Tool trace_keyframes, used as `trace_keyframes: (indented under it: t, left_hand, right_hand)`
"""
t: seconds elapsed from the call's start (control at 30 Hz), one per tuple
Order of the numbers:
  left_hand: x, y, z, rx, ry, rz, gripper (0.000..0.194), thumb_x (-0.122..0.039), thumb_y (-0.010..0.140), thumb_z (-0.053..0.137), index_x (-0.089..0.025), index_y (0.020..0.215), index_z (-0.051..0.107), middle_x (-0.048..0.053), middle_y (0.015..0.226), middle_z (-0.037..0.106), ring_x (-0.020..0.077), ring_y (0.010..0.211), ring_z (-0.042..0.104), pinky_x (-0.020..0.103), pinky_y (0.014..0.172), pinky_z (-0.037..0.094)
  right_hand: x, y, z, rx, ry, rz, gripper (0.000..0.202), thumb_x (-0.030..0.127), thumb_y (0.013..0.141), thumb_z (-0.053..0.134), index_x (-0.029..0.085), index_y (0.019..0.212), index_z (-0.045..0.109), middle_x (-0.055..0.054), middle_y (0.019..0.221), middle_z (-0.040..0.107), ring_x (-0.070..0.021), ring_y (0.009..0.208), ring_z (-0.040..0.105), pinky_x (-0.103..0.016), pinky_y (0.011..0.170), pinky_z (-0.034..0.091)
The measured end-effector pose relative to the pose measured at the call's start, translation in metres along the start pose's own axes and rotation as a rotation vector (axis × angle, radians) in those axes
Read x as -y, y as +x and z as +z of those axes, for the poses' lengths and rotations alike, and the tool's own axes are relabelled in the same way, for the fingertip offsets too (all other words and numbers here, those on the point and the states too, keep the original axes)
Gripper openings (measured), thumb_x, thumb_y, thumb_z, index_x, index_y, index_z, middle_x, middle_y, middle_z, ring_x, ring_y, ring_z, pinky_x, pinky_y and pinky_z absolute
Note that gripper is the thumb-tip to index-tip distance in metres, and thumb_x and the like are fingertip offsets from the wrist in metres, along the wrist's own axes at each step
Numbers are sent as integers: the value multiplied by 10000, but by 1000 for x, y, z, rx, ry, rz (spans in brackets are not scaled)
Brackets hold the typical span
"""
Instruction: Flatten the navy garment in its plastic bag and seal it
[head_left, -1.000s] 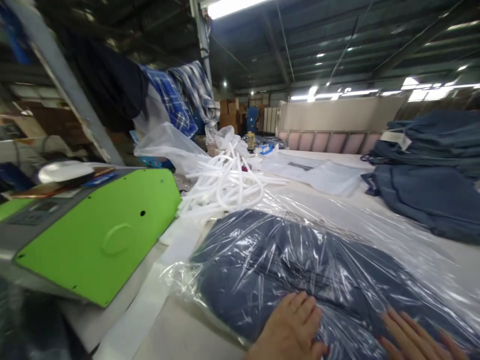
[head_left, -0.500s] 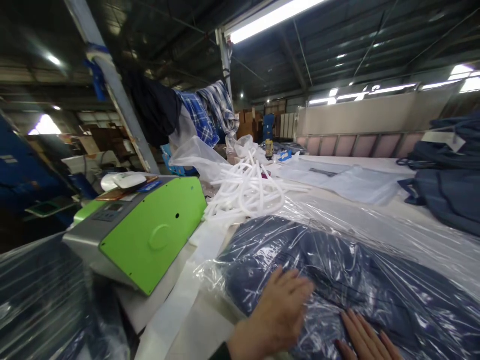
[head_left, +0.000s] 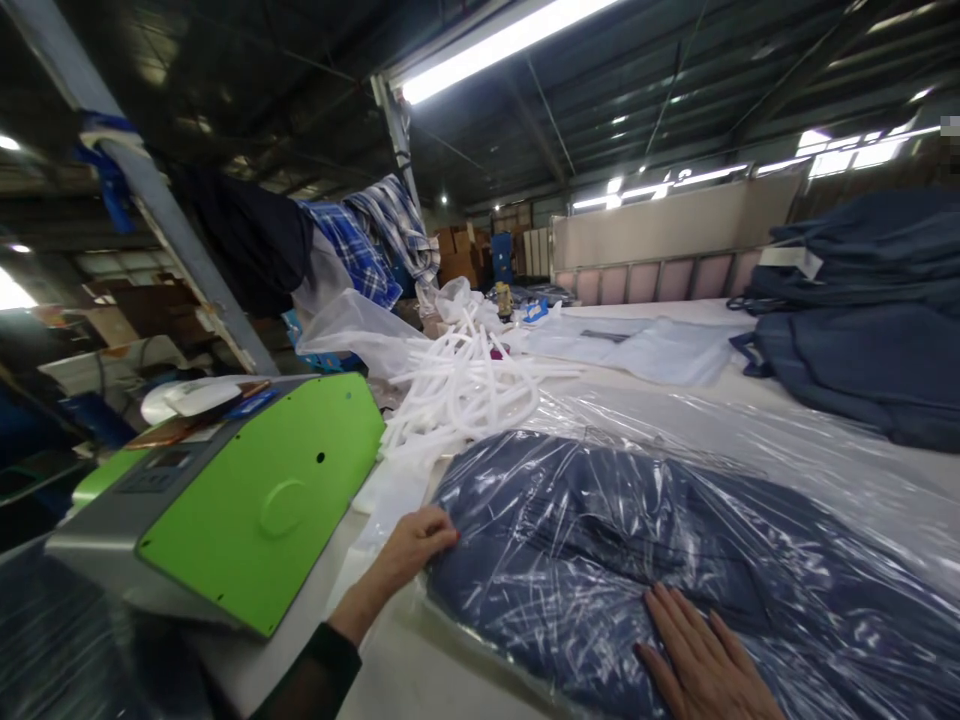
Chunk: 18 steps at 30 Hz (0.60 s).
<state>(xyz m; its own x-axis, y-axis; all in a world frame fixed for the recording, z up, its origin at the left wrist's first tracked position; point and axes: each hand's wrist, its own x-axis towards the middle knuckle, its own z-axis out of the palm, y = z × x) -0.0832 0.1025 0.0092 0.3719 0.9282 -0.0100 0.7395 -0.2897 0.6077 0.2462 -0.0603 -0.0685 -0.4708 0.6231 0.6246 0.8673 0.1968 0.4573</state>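
Note:
A dark blue garment in a clear plastic bag [head_left: 555, 560] lies across the table in front of me. At the bag's left end, my left hand [head_left: 424, 540] is closed, its fingers pinching the edge of the plastic. My right hand [head_left: 701, 655] lies flat on top of the bag near the bottom of the view, fingers stretched out and holding nothing. Creased, shiny plastic covers the garment and reaches back beyond it.
A green and grey machine [head_left: 262, 510] stands at left. Behind the bag are a heap of white strips [head_left: 472, 385] and flat translucent bags [head_left: 652, 345]. Dark blue garments [head_left: 870, 370] are piled at right. Shirts [head_left: 352, 245] hang behind the machine.
My left hand has moved left from the top of the bag to its left end and closed there. My right hand still rests on the bag. The view has shifted to the right.

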Motion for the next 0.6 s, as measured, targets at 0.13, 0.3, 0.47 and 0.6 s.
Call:
trace_keyframes:
  t: [0.13,0.3,0.47,0.6]
  left_hand:
    - [10,5,16,-79,-15,-82,328,-493,748,384,-209,598,453,-24,579,488,159,634,498,263,613,383]
    - [8,8,28,-118,39,-131,326,-523,712,365,-226,596,430,-23,574,512,179,618,520,286,617,362]
    - [15,8,31,-118,146,-155,334,-525,729,325,-238,604,441,-38,560,555,177,592,566,281,620,399]
    - [29,5,31,-152,201,-80,340,-494,793,382,-236,597,487,-48,564,565,150,565,577,261,615,451]
  right_hand:
    - [6,-4,3,62,17,47,344,245,928,346,211,1026,674,-88,1162,649,-262,1051,609,-439,881,414]
    - [15,-12,8,165,77,185,409,340,978,318,141,1173,616,-98,1262,587,-255,1125,582,-432,880,498]
    - [11,-8,-5,179,286,328,390,359,973,397,114,1193,606,-84,1240,596,-219,1101,600,-329,868,553]
    - [-21,-23,-44,110,436,443,341,247,961,423,149,1259,555,-76,1293,567,-186,1235,494,-302,1000,465]
